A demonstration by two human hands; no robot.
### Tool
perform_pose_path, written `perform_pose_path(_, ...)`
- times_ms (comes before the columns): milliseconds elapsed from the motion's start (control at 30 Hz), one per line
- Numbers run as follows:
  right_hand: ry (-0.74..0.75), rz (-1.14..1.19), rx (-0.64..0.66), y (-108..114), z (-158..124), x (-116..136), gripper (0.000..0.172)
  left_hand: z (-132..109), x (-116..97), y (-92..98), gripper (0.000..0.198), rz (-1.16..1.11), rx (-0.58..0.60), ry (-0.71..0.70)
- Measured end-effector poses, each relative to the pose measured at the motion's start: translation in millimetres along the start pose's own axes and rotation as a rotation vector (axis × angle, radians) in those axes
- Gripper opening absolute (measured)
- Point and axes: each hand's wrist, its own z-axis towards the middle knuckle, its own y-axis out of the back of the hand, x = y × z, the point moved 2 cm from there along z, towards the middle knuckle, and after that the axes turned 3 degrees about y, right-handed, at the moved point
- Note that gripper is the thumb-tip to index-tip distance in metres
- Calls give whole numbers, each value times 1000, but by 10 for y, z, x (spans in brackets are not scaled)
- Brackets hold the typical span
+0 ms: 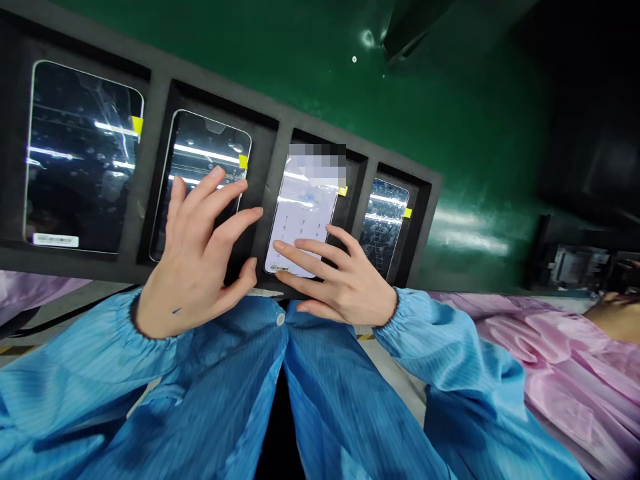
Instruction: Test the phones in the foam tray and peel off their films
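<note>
A black foam tray (pixel 160 90) holds a row of phones in separate pockets. The third phone (pixel 305 207) is lit and shows a number keypad. My right hand (pixel 340 280) is open with fingers stretched, its fingertips touching the lower part of that lit screen. My left hand (pixel 200 253) is open with fingers spread over the second phone (pixel 210 150), whose screen is dark. Dark phones lie at the far left (pixel 80 153) and far right (pixel 387 217). Each phone bears a small yellow tab at its upper right corner.
The tray lies on a green surface (pixel 450 133). Dark equipment (pixel 580 260) stands at the right. A person in a pink garment (pixel 550 360) is beside me at right, with a hand (pixel 617 313) showing. Pink fabric also shows at the left edge (pixel 30 290).
</note>
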Motion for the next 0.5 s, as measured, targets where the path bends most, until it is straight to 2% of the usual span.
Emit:
perform_pose_path(133, -53, 42, -69, 71, 33, -36, 48, -5, 14, 3, 66, 0, -10, 4)
perform_pose_path(267, -166, 48, -185, 208, -111, -99, 52, -7, 20, 20, 67, -8, -13, 4)
perform_pose_path(400, -170, 69, -163, 189, -247, -64, 50, 1, 28, 21, 68, -7, -16, 1)
perform_pose_path(500, -117, 55, -131, 99, -223, -12, 47, -2, 42, 15, 69, 0, -12, 7)
